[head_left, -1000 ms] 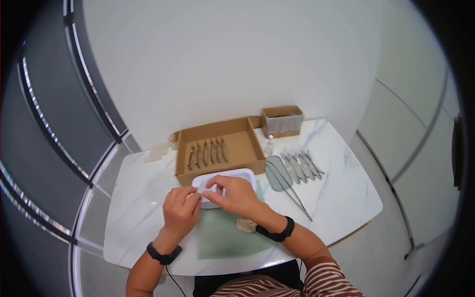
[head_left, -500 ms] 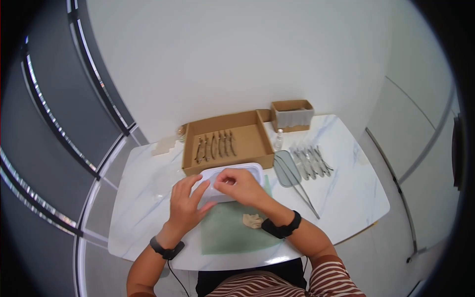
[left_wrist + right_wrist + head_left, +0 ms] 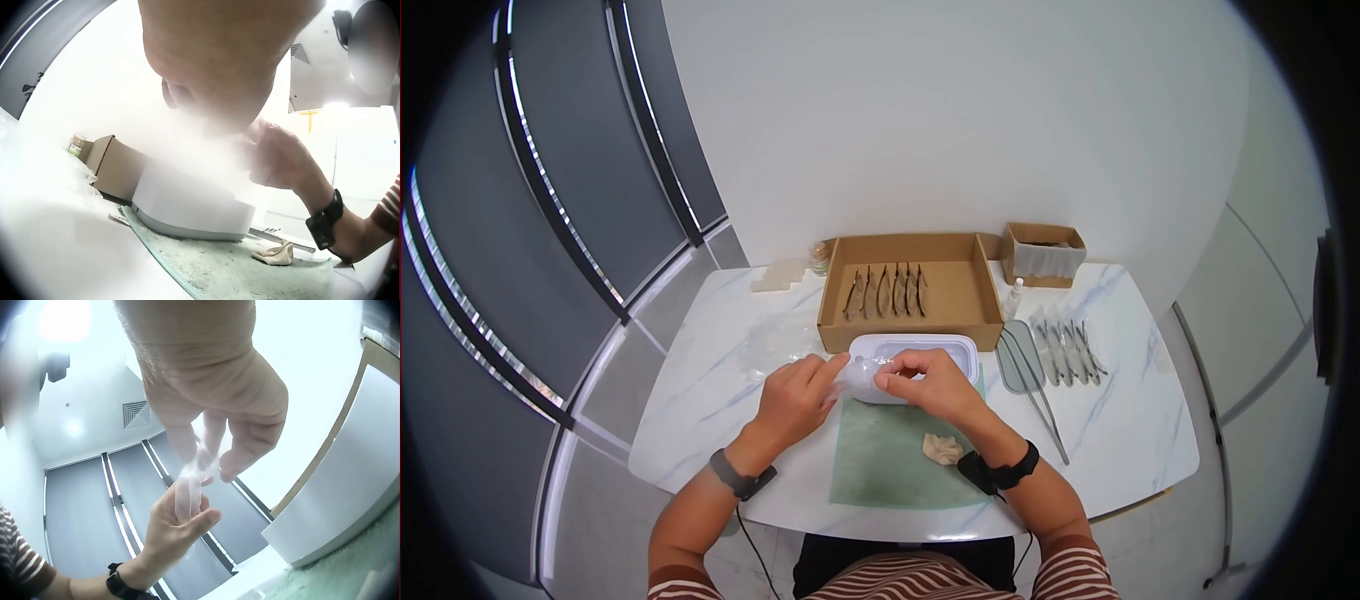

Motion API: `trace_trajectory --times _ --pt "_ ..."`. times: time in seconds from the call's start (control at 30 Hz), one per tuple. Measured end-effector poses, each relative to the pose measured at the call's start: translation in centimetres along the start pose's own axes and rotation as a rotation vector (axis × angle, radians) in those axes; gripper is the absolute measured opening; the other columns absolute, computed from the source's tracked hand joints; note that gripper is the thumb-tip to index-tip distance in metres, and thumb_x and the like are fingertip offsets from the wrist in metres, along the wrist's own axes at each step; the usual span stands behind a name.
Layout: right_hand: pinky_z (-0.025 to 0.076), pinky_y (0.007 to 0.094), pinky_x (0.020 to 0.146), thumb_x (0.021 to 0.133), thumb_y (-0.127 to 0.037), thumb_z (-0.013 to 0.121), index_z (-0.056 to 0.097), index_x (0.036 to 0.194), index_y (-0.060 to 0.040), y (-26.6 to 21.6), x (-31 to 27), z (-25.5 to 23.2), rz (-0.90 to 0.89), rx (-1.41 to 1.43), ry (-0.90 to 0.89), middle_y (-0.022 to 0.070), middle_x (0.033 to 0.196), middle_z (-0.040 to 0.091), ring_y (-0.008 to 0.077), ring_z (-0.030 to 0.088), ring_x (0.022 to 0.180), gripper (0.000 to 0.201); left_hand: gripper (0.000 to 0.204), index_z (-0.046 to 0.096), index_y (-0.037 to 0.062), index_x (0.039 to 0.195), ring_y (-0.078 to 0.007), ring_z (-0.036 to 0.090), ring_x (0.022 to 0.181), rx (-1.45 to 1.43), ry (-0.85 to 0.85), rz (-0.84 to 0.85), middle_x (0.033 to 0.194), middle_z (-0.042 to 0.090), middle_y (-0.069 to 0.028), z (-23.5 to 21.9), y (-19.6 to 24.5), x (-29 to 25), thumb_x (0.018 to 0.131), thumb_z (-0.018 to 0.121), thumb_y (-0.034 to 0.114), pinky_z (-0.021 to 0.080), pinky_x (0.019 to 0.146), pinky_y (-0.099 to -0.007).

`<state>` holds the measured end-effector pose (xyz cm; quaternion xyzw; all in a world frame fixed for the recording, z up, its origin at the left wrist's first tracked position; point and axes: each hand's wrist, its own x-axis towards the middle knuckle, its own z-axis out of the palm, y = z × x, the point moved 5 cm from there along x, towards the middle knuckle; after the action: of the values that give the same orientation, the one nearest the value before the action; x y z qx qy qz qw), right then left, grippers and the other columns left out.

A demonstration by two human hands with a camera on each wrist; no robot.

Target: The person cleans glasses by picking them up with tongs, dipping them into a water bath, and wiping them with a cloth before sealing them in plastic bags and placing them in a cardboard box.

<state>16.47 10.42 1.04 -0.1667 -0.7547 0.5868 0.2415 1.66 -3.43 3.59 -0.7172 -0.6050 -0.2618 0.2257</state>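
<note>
A thin, clear plastic bag (image 3: 859,373) stretches between both hands over the near left part of a white tub (image 3: 971,352). My left hand (image 3: 798,397) holds its left side; in the right wrist view the film (image 3: 187,495) runs down past the left thumb. My right hand (image 3: 941,386) pinches the other end with fingertips and thumb, above the tub. Glare in the left wrist view hides the left fingertips. Under the tub's near side lies a green cloth (image 3: 880,470), and on it a crumpled beige cloth (image 3: 942,449).
A shallow cardboard box (image 3: 960,290) behind the tub holds several slim, dark curved items. To the right are a grey-green tray (image 3: 1012,372) with long thin metal rods across it, wrapped slim items (image 3: 1070,352), a small bottle (image 3: 1013,296) and a smaller box (image 3: 1045,262).
The hands came apart half a second ago, the left one spread open. Now both hold the plastic bag, stretched between them. The head view has turned left.
</note>
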Motion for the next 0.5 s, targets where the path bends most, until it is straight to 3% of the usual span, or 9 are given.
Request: trace_trajectory --times 0.07,0.13,0.23,0.3,0.33,0.4,0.43,0.5 --pt "0.051 0.0241 0.062 0.090 -0.024 0.077 0.074 0.093 -0.0013 -0.2 -0.2 -0.4 0.079 0.049 0.033 -0.0014 0.083 0.066 0.0065 0.059 0.072 0.023 0.051 0.064 0.0078 0.124 -0.0278 0.061 0.069 0.011 0.000 -0.021 0.080 0.057 -0.0080 0.0 -0.5 -0.1 0.075 0.081 0.011 0.048 0.059 -0.0392" --pt "0.051 0.0241 0.062 0.090 -0.023 0.077 0.074 0.094 -0.0011 0.2 -0.2 -1.1 0.051 0.113 0.070 -0.0004 0.084 0.067 0.0067 0.059 0.074 0.022 0.052 0.064 0.0083 0.123 -0.0284 0.061 0.066 0.021 0.001 -0.040 0.078 0.058 -0.0081 0.0 -1.5 -0.5 0.074 0.082 0.010 0.048 0.057 -0.0397" --pt "0.052 0.0241 0.061 0.090 -0.020 0.076 0.075 0.094 -0.0005 0.2 -0.3 -1.8 0.024 0.152 0.147 0.0016 0.087 0.070 0.0071 0.061 0.077 0.020 0.063 0.061 0.0076 0.130 -0.0291 0.062 0.074 0.076 -0.134 -0.109 0.088 0.061 -0.0092 0.0 -2.4 -0.5 0.072 0.085 0.015 0.051 0.064 -0.0406" --pt "0.052 0.0242 0.061 0.091 -0.019 0.076 0.075 0.093 0.0000 0.2 -0.3 -2.0 0.022 0.126 0.188 0.0025 0.089 0.071 0.0073 0.061 0.078 0.020 0.080 0.054 0.0055 0.138 -0.0323 0.063 0.096 0.048 -0.088 -0.091 0.111 0.063 -0.0111 -1.1 -1.7 0.6 0.068 0.089 0.021 0.051 0.081 -0.0429" --pt "0.052 0.0241 0.060 0.091 -0.018 0.076 0.075 0.095 0.0002 0.2 -0.2 -1.9 -0.028 0.079 0.213 0.0032 0.090 0.071 0.0076 0.062 0.078 0.019 0.080 0.054 0.0055 0.138 -0.0323 0.063 0.096 0.050 -0.087 -0.090 0.111 0.063 -0.0111 -1.2 -1.3 1.0 0.068 0.089 0.021 0.051 0.081 -0.0429" --pt "0.052 0.0240 0.060 0.091 -0.018 0.075 0.076 0.097 0.0004 0.1 -0.2 -1.4 -0.079 0.033 0.231 0.0040 0.092 0.072 0.0079 0.062 0.079 0.019 0.094 0.048 0.0034 0.143 -0.0372 0.054 0.122 0.004 -0.015 -0.004 0.133 0.056 -0.0121 -1.5 0.4 1.6 0.064 0.092 0.029 0.042 0.104 -0.0521" --pt "0.052 0.0239 0.060 0.092 -0.017 0.074 0.076 0.100 0.0008 0.0 -0.1 -0.9 -0.105 0.003 0.199 0.0041 0.092 0.071 0.0082 0.062 0.079 0.020 0.094 0.048 0.0034 0.143 -0.0372 0.054 0.122 0.007 -0.014 -0.010 0.133 0.056 -0.0121 -1.4 1.3 2.0 0.064 0.092 0.029 0.042 0.104 -0.0521" --pt "0.052 0.0237 0.061 0.092 -0.017 0.074 0.076 0.103 0.0012 -0.1 -0.1 -0.1 -0.135 -0.030 0.160 0.0043 0.092 0.071 0.0085 0.062 0.080 0.021 0.096 0.050 0.0032 0.141 -0.0394 0.045 0.136 0.034 -0.019 0.009 0.137 0.054 -0.0123 -0.9 3.3 2.7 0.060 0.093 0.033 0.029 0.113 -0.0637"
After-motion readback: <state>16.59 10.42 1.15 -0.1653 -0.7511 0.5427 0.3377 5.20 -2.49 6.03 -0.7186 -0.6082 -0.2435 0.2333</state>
